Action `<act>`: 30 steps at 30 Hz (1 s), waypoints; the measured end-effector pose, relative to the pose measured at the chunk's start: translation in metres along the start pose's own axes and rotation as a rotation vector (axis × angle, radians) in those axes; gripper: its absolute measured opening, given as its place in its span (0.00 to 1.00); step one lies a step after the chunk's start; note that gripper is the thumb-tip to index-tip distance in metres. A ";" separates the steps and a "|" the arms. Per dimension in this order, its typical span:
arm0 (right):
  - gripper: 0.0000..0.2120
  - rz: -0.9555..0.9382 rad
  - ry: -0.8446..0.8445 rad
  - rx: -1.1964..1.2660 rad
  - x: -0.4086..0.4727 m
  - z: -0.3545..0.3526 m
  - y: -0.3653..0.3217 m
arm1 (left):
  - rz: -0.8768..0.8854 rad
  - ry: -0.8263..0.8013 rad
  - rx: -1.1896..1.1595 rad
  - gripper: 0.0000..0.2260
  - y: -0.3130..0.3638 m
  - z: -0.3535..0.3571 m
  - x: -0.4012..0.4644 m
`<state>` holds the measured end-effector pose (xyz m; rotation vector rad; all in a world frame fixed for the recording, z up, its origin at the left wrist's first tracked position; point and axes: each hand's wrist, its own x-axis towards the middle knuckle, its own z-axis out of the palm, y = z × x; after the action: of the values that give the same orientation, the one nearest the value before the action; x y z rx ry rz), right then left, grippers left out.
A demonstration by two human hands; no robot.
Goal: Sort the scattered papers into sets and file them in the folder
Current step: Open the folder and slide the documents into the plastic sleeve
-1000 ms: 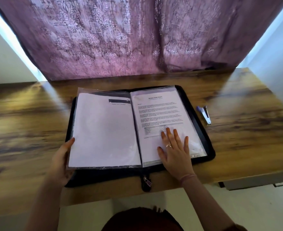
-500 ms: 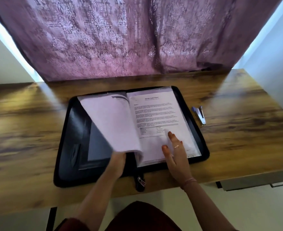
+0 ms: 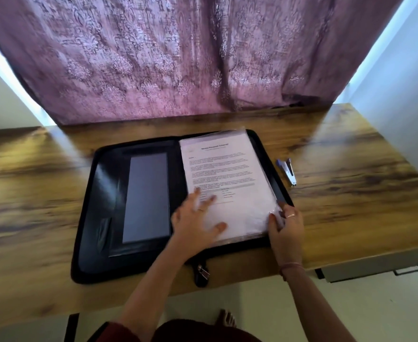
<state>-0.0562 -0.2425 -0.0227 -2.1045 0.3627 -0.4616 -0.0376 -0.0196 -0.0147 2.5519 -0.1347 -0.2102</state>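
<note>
A black zip folder (image 3: 92, 218) lies open on the wooden table (image 3: 30, 206). Its right half carries a stack of clear sleeves with printed papers (image 3: 225, 178), the top sheet showing a title and text. The left half is bare and shows a grey inner pocket panel (image 3: 146, 196). My left hand (image 3: 195, 218) lies flat with spread fingers on the lower left of the top sheet. My right hand (image 3: 285, 225) pinches the lower right corner of the sleeve stack at the folder's edge.
A blue and silver staple remover (image 3: 288, 170) lies on the table just right of the folder. A purple patterned curtain (image 3: 178, 58) hangs behind the table. The folder's zip pull (image 3: 203, 271) hangs over the front edge. A drawer handle (image 3: 409, 270) shows under the table at right.
My left hand turned the left-hand sleeve pages over onto the right stack, baring the folder's left inner cover. My right hand slid from the page to the stack's lower right corner.
</note>
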 end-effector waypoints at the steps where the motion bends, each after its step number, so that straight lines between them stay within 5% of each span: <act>1: 0.13 -0.054 -0.020 -0.137 0.000 0.000 0.005 | -0.107 0.112 0.010 0.34 -0.012 -0.013 -0.003; 4: 0.11 -0.085 -0.017 -0.467 -0.005 0.003 0.001 | -0.475 0.307 0.111 0.36 -0.063 -0.055 -0.020; 7: 0.14 -0.173 0.026 -0.596 -0.010 0.009 -0.011 | -0.818 0.232 0.122 0.46 -0.114 -0.081 -0.041; 10: 0.15 -0.405 -0.033 -0.494 -0.013 0.026 -0.034 | -0.947 0.197 -0.017 0.52 -0.131 -0.088 -0.052; 15: 0.31 -0.551 -0.478 -0.479 -0.043 0.077 -0.064 | -0.909 0.228 -0.113 0.52 -0.130 -0.092 -0.051; 20: 0.33 -0.587 -0.488 -0.644 -0.058 0.097 -0.051 | -0.912 0.325 -0.364 0.38 -0.156 -0.115 -0.054; 23: 0.35 -0.567 -0.500 -0.603 -0.057 0.097 -0.049 | -0.697 0.364 -0.896 0.25 -0.180 -0.137 -0.075; 27: 0.38 -0.585 -0.531 -0.327 -0.058 0.089 -0.051 | -0.237 0.178 -1.453 0.18 -0.185 -0.146 -0.104; 30: 0.37 -0.535 -0.564 0.029 -0.059 0.080 -0.051 | -0.189 0.152 -1.329 0.25 -0.143 -0.115 -0.104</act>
<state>-0.0681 -0.1318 -0.0306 -2.1824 -0.5390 -0.1517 -0.1119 0.1763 0.0141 1.2398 0.2409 -0.1075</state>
